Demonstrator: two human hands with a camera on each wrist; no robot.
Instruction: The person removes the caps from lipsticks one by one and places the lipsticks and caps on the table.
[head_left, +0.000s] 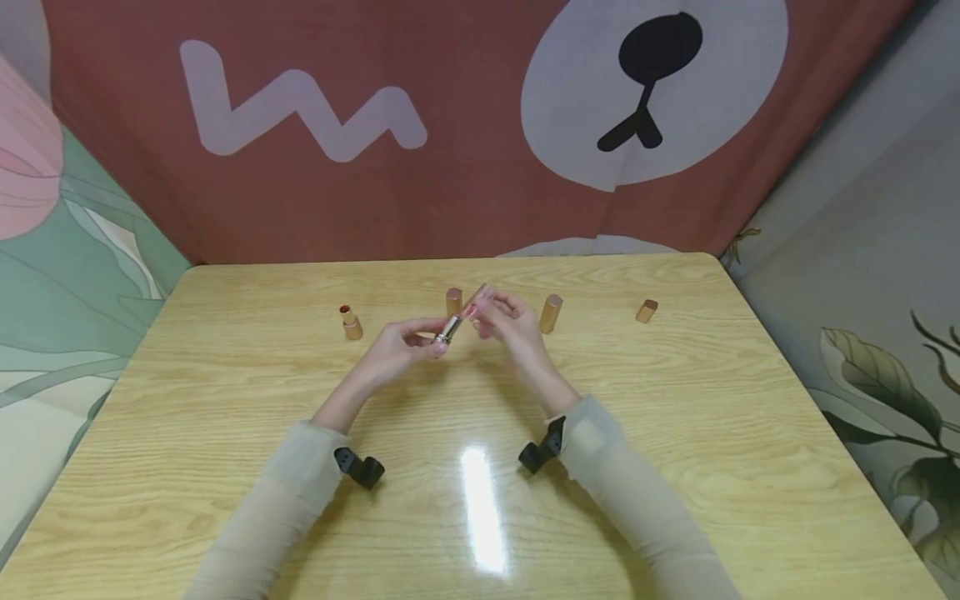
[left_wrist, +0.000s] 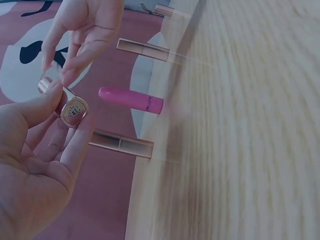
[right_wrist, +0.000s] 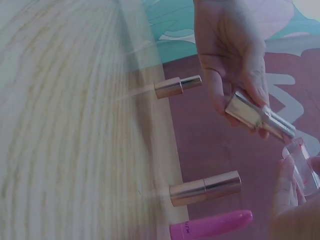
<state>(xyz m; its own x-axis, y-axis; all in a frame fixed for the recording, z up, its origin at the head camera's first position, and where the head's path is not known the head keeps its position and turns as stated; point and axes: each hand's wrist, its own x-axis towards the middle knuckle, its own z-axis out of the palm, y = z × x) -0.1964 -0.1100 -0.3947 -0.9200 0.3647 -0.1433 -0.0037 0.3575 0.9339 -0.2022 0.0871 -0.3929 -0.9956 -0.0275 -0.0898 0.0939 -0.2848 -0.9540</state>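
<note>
My left hand [head_left: 396, 346] grips a shiny metallic lipstick [head_left: 447, 330] by its base, tilted up to the right above the table. The lipstick's narrower end points at a clear cap [right_wrist: 304, 170], which my right hand [head_left: 517, 329] pinches between thumb and fingers. In the right wrist view the cap's mouth is right at the lipstick's tip, with red smears on the clear wall. The round base end of the lipstick faces the left wrist camera. A bright pink tube [left_wrist: 131, 100] stands on the table behind the hands.
Along the back of the wooden table [head_left: 225, 375] stand an uncapped lipstick [head_left: 350, 323] with a red tip, two closed rose-gold tubes, one left [head_left: 453, 302] and one right [head_left: 551, 314], and a short rose-gold piece [head_left: 647, 311]. A printed cloth [head_left: 465, 208] hangs behind.
</note>
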